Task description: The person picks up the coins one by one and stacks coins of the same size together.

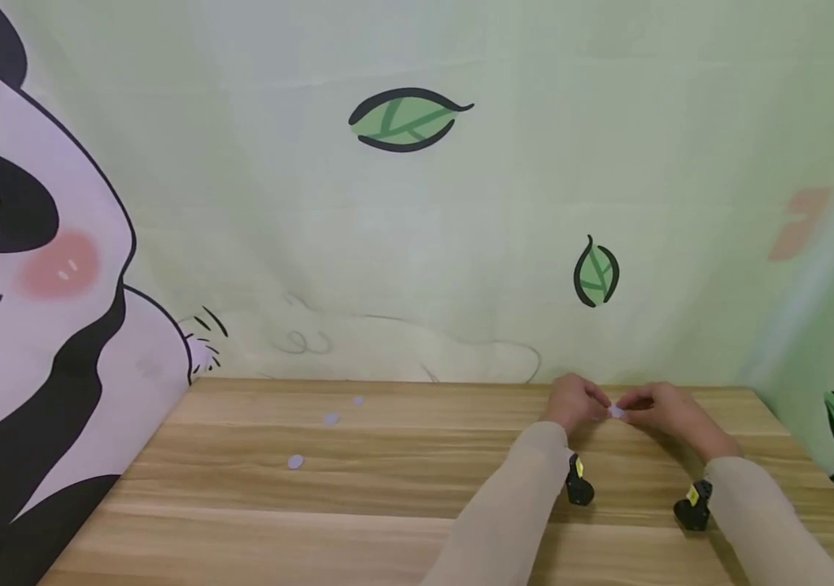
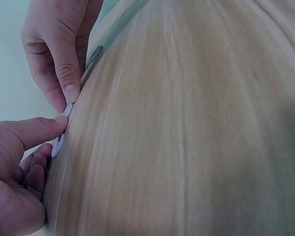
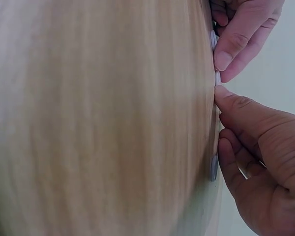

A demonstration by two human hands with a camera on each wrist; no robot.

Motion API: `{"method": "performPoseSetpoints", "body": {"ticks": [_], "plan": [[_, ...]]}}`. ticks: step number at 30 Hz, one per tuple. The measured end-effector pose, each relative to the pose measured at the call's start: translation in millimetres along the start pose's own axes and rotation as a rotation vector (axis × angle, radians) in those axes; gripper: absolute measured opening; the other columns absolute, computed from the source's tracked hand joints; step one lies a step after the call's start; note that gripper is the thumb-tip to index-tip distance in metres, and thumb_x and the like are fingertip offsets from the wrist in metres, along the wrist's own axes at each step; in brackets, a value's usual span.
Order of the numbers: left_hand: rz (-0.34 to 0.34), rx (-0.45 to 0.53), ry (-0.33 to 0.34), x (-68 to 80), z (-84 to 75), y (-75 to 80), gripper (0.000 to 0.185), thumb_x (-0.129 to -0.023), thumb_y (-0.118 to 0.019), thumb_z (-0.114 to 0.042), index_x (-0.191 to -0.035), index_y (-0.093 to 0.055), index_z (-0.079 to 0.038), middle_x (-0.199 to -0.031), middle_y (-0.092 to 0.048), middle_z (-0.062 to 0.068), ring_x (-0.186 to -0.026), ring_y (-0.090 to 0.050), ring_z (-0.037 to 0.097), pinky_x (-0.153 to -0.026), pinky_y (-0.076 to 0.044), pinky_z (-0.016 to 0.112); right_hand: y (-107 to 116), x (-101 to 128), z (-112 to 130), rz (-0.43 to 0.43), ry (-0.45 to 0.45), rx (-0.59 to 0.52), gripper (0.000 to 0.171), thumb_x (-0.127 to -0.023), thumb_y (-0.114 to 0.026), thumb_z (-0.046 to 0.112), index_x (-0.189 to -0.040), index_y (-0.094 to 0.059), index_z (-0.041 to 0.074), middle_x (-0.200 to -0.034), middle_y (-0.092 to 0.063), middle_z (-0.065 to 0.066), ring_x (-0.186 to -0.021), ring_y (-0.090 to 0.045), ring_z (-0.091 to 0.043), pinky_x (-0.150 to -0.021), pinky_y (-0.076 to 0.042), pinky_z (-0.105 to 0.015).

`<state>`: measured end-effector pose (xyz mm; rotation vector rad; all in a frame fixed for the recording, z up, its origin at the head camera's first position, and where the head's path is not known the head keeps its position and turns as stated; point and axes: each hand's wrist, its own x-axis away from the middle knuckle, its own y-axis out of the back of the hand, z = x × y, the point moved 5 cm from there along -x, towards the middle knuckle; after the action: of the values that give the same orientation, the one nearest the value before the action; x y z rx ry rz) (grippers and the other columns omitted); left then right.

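Near the table's (image 1: 402,488) far right edge, your L hand (image 1: 576,403) and R hand (image 1: 669,413) meet, fingertips almost touching, w/ a small white disc (image 1: 616,412) between them. L wrist view: your L index lies straight, tip on the disc (image 2: 68,109); a 2nd disc (image 2: 57,145) sits just below that finger; other L fingers curled, holding nothing. R hand's finger and thumb (image 2: 64,73) pinch down on the same disc from the other side. R wrist view: same disc (image 3: 217,77) flat on the wood, your R thumb tip touching it; another disc (image 3: 214,167) lies beside your R fingers. Three more discs (image 1: 295,461) lie well apart, mid-left on the table.
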<state>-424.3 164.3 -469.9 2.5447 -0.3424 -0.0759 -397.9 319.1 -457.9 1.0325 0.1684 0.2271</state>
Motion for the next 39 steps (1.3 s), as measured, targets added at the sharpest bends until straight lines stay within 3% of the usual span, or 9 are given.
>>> {"method": "performPoseSetpoints", "body": {"ticks": [8, 20, 28, 39], "plan": [[0.021, -0.028, -0.010, 0.6, -2.9, 0.8, 0.007, -0.079, -0.087, -0.009, -0.082, -0.081, -0.012, -0.085, -0.072, -0.009, -0.082, -0.054, 0.003, -0.075, -0.042, 0.018, 1.7, 0.9, -1.2, -0.006, 0.002, 0.000, 0.024, -0.091, -0.077, 0.020, -0.107, -0.076, 0.002, -0.106, -0.074, -0.014, -0.102, -0.066, -0.033, -0.090, -0.050, -0.052], [-0.009, -0.087, 0.068, -4.2, -3.1, -4.9, 0.013, -0.075, -0.091, -0.012, -0.074, -0.079, -0.016, -0.078, -0.068, -0.011, -0.081, -0.055, 0.004, -0.079, -0.043, 0.019, -1.0, 1.5, -2.7, 0.008, -0.011, -0.018, 0.023, -0.091, -0.076, 0.017, -0.107, -0.075, 0.001, -0.106, -0.075, -0.014, -0.101, -0.066, -0.032, -0.091, -0.050, -0.054], [-0.003, -0.134, 0.037, -6.4, -7.2, -4.1, 0.012, -0.076, -0.091, -0.013, -0.076, -0.080, -0.016, -0.076, -0.068, -0.012, -0.080, -0.056, 0.004, -0.077, -0.044, 0.019, 0.1, -0.8, -3.6, -0.005, 0.039, -0.030, 0.019, -0.091, -0.075, 0.013, -0.104, -0.074, -0.001, -0.100, -0.075, -0.012, -0.094, -0.066, -0.025, -0.086, -0.052, -0.047], [0.002, -0.218, -0.001, -4.4, -8.3, -6.0, 0.011, -0.079, -0.089, -0.015, -0.077, -0.079, -0.018, -0.075, -0.068, -0.013, -0.077, -0.056, 0.004, -0.072, -0.044, 0.018, 1.0, -0.8, 3.9, 0.025, 0.026, -0.037, 0.017, -0.091, -0.076, 0.012, -0.102, -0.074, -0.001, -0.097, -0.074, -0.011, -0.089, -0.063, -0.021, -0.082, -0.052, -0.042]]}}
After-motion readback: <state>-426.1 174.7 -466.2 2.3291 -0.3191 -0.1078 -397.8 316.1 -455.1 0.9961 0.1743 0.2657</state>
